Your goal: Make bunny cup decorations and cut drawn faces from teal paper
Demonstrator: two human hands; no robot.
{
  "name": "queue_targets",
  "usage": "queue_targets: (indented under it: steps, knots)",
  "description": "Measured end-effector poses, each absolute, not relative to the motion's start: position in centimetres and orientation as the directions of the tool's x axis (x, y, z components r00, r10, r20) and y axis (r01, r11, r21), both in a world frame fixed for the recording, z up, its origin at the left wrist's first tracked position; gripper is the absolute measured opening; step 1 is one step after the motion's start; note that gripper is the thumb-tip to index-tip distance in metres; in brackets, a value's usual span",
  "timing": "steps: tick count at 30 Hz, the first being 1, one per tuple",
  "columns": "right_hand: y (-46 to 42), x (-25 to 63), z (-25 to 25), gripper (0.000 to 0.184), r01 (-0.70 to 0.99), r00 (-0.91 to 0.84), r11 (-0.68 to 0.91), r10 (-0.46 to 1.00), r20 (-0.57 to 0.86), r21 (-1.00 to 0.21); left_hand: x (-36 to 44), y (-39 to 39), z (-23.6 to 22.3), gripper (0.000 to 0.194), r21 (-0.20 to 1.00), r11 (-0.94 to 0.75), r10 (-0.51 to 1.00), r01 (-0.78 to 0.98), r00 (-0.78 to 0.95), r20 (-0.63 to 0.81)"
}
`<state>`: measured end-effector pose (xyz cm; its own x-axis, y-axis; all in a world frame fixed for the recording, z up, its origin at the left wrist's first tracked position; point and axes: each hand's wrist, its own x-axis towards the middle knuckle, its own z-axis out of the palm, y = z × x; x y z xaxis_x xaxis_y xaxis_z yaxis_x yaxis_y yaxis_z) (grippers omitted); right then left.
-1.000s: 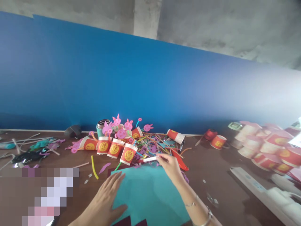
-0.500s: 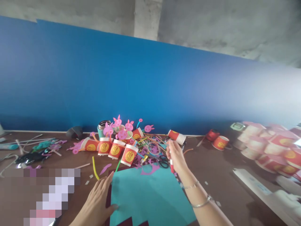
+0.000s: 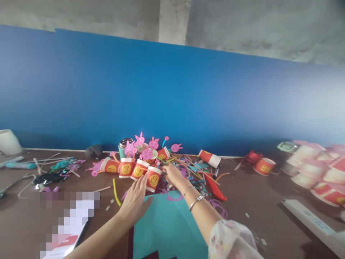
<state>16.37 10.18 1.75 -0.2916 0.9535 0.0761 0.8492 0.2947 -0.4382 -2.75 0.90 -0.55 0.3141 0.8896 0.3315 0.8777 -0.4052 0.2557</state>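
Observation:
My left hand is open, fingers stretched out and fingertips against a red-and-white paper cup. Beneath its thumb is the upper left edge of a teal sheet. My right hand reaches into a heap of straws and cut paper scraps, just right of that cup. Its fingers are bent together, and whatever is between them is hidden. A red, elongated object lies right of my right forearm. More paper cups stand behind, with pink animal-face cutouts on straws.
A stack of cups stands far right, above a white power strip. Another cup and a roll of stacked cups are along the back. Left are a yellow straw and tangled scraps. A blue partition rises behind.
My right hand has moved left into the heap, away from the red-and-white object it was at. My left hand has moved forward to the cup. The view has shifted slightly left.

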Motion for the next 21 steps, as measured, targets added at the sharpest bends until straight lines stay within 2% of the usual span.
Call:
queue_targets:
  steps: [4, 9, 13, 16, 17, 18, 19, 21]
  knots:
    - [9.9, 16.8, 2.7, 0.019, 0.872, -0.275, 0.277, 0.959, 0.064, -0.403, -1.3, 2.0, -0.5, 0.06, 0.266, -0.246, 0.945, 0.932, 0.17, 0.279]
    - [10.1, 19.1, 4.0, 0.014, 0.876, -0.209, 0.207, 0.977, 0.044, -0.435, -1.0, 1.9, -0.3, 0.052, 0.276, -0.212, 0.956, 0.938, 0.139, 0.26]
    - [9.6, 21.8, 5.2, 0.027, 0.877, -0.112, 0.129, 0.992, 0.066, -0.462, -2.9, 0.3, 0.6, 0.031, 0.285, -0.223, 0.965, 0.932, 0.17, 0.2]
    - [7.7, 23.3, 6.0, 0.026, 0.888, -0.028, 0.095, 0.988, 0.153, -0.45, -5.5, -1.9, 1.1, 0.025, 0.287, -0.218, 0.976, 0.933, 0.212, 0.054]
    - [6.8, 23.6, 6.1, 0.025, 0.894, 0.003, 0.093, 0.977, 0.215, -0.439, -6.3, -2.6, 1.2, 0.024, 0.289, -0.227, 0.971, 0.93, 0.237, 0.0]
    - [5.7, 23.6, 6.0, 0.024, 0.902, 0.033, 0.118, 0.94, 0.34, -0.416, -6.9, -3.3, 1.2, 0.022, 0.293, -0.225, 0.968, 0.929, 0.248, -0.042]
    - [4.5, 23.3, 5.9, 0.021, 0.902, 0.003, 0.178, 0.908, 0.419, -0.393, -7.4, -3.9, 1.2, 0.02, 0.305, -0.209, 0.969, 0.929, 0.239, -0.063]
    - [2.1, 22.3, 5.0, 0.017, 0.87, -0.135, 0.329, 0.875, 0.466, -0.367, -7.6, -4.8, 1.1, 0.014, 0.349, -0.185, 0.974, 0.919, 0.22, -0.062]
